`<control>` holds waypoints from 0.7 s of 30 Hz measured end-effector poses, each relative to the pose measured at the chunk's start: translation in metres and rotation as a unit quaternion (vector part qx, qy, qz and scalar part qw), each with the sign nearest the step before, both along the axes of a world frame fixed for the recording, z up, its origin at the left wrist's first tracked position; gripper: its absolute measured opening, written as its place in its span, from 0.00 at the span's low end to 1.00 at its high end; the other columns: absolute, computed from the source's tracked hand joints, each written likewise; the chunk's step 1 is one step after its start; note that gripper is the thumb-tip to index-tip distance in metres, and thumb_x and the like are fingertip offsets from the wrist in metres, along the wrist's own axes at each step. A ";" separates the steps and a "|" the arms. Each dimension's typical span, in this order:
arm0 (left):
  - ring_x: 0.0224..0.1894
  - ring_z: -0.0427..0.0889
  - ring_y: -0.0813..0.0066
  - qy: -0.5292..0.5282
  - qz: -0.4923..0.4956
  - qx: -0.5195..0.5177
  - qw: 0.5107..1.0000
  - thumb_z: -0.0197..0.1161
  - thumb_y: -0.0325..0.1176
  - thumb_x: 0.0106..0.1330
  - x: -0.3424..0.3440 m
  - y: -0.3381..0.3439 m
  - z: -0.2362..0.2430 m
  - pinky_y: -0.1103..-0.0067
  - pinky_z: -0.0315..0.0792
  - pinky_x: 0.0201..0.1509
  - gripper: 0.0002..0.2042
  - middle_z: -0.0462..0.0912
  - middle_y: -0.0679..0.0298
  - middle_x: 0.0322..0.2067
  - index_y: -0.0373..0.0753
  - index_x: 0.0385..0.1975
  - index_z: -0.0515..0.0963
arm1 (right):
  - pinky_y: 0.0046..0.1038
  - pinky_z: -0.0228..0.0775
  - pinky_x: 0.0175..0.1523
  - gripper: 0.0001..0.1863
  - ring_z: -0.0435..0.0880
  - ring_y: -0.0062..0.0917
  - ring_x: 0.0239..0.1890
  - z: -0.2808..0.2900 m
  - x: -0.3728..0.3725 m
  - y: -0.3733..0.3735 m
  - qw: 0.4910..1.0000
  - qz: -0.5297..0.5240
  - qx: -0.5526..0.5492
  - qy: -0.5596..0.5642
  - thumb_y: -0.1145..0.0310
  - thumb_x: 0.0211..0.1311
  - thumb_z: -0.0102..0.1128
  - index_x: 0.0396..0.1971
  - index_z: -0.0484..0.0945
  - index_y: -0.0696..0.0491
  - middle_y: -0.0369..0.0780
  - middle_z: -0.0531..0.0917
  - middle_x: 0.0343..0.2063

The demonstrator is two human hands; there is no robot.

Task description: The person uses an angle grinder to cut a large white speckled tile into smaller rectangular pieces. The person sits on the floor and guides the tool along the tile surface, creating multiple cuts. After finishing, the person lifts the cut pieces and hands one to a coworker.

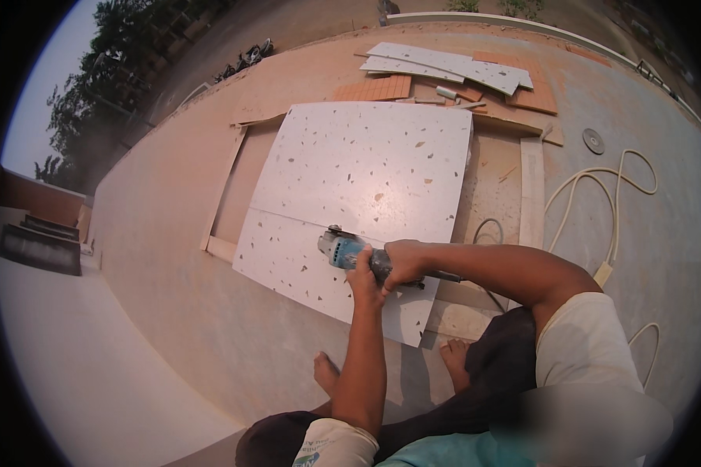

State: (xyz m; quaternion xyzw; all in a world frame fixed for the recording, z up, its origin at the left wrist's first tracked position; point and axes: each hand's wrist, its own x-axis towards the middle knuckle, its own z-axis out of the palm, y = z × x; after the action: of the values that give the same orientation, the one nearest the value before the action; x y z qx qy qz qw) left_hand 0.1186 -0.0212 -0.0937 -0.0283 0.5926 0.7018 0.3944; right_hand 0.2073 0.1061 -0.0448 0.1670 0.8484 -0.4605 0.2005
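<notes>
Both of my hands are wrapped around a blue and grey angle grinder [344, 251], whose head rests over a large white speckled tile [366, 171]. My left hand [364, 278] grips the body near the front, while my right hand [403, 262] closes on the dark rear part. A thin straight line runs across the tile from its left edge to the grinder's head. The blade is mostly hidden at the far side of the head. From the rear of the tool a dark cord leads off to the right.
The tile lies across a wooden frame [531, 183]. White speckled offcuts [444, 64] and orange ribbed tiles [378, 88] are piled beyond it. On the concrete floor at right are a round grey disc [593, 141] and a looped cream cable [617, 202] with a socket [603, 272]. My bare feet stand near the tile's front edge.
</notes>
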 end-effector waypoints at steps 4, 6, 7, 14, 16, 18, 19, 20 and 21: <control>0.31 0.83 0.72 -0.006 0.013 0.008 1.000 0.61 0.40 0.65 0.010 0.002 0.012 0.75 0.79 0.35 0.14 0.80 0.62 0.31 0.33 0.35 0.75 | 0.34 0.74 0.47 0.44 0.84 0.44 0.42 0.007 0.006 0.001 1.000 -0.009 0.003 0.022 0.46 0.33 0.77 0.43 0.75 0.69 0.57 0.83 0.37; 0.30 0.83 0.72 -0.032 0.025 0.013 0.999 0.61 0.39 0.65 0.017 0.004 0.037 0.75 0.79 0.34 0.13 0.79 0.63 0.31 0.34 0.35 0.75 | 0.34 0.74 0.47 0.44 0.84 0.44 0.41 0.008 0.006 0.000 0.999 -0.005 0.014 0.045 0.47 0.33 0.77 0.44 0.74 0.69 0.57 0.83 0.37; 0.30 0.83 0.72 -0.003 0.034 0.022 0.999 0.62 0.39 0.65 0.010 0.000 0.035 0.75 0.79 0.34 0.13 0.79 0.63 0.31 0.34 0.35 0.75 | 0.34 0.74 0.46 0.44 0.84 0.43 0.41 0.019 0.002 -0.003 0.999 -0.008 0.003 0.046 0.48 0.33 0.77 0.44 0.74 0.69 0.56 0.83 0.36; 0.27 0.81 0.75 0.088 0.055 0.020 0.994 0.68 0.39 0.58 -0.051 0.019 0.115 0.77 0.77 0.34 0.14 0.79 0.63 0.28 0.34 0.31 0.77 | 0.30 0.74 0.31 0.31 0.82 0.31 0.24 0.095 -0.054 0.013 0.994 -0.040 -0.044 0.092 0.56 0.35 0.77 0.34 0.75 0.64 0.46 0.82 0.26; 0.27 0.80 0.75 0.106 0.062 0.014 0.992 0.69 0.39 0.56 -0.061 0.017 0.129 0.77 0.75 0.34 0.14 0.80 0.63 0.28 0.34 0.31 0.77 | 0.29 0.74 0.32 0.32 0.82 0.30 0.25 0.103 -0.066 0.014 0.991 -0.052 -0.073 0.102 0.56 0.35 0.77 0.35 0.75 0.64 0.45 0.82 0.27; 0.27 0.79 0.75 0.130 0.085 0.033 0.987 0.70 0.39 0.55 -0.065 0.012 0.140 0.76 0.74 0.36 0.14 0.80 0.63 0.26 0.34 0.30 0.78 | 0.28 0.74 0.36 0.35 0.82 0.29 0.31 0.114 -0.073 0.007 0.993 -0.024 -0.059 0.099 0.55 0.34 0.78 0.39 0.74 0.64 0.47 0.82 0.29; 0.28 0.79 0.75 0.118 0.079 0.033 0.989 0.70 0.39 0.55 -0.062 0.005 0.140 0.76 0.74 0.36 0.13 0.80 0.63 0.26 0.34 0.29 0.79 | 0.28 0.73 0.37 0.36 0.82 0.29 0.31 0.109 -0.070 -0.001 0.993 -0.029 -0.041 0.109 0.54 0.34 0.78 0.40 0.74 0.64 0.46 0.82 0.30; 0.29 0.79 0.75 0.106 0.072 0.033 0.991 0.70 0.39 0.55 -0.061 -0.001 0.141 0.77 0.74 0.37 0.13 0.80 0.64 0.26 0.35 0.29 0.79 | 0.28 0.73 0.37 0.36 0.82 0.29 0.32 0.107 -0.069 -0.007 0.992 -0.035 -0.023 0.120 0.54 0.34 0.78 0.40 0.74 0.63 0.46 0.81 0.30; 0.29 0.79 0.75 0.094 0.074 0.041 0.992 0.70 0.38 0.55 -0.059 0.002 0.138 0.77 0.74 0.37 0.13 0.80 0.63 0.26 0.34 0.29 0.79 | 0.28 0.74 0.37 0.36 0.82 0.28 0.33 0.111 -0.067 -0.003 0.995 -0.044 -0.016 0.092 0.52 0.35 0.77 0.41 0.74 0.63 0.45 0.81 0.31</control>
State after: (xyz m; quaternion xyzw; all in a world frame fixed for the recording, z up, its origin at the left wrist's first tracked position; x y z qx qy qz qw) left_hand 0.0593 -0.0192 0.0446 0.0097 0.5943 0.7520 0.2850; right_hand 0.1406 0.1033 0.0662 0.1578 0.8474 -0.4960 0.1044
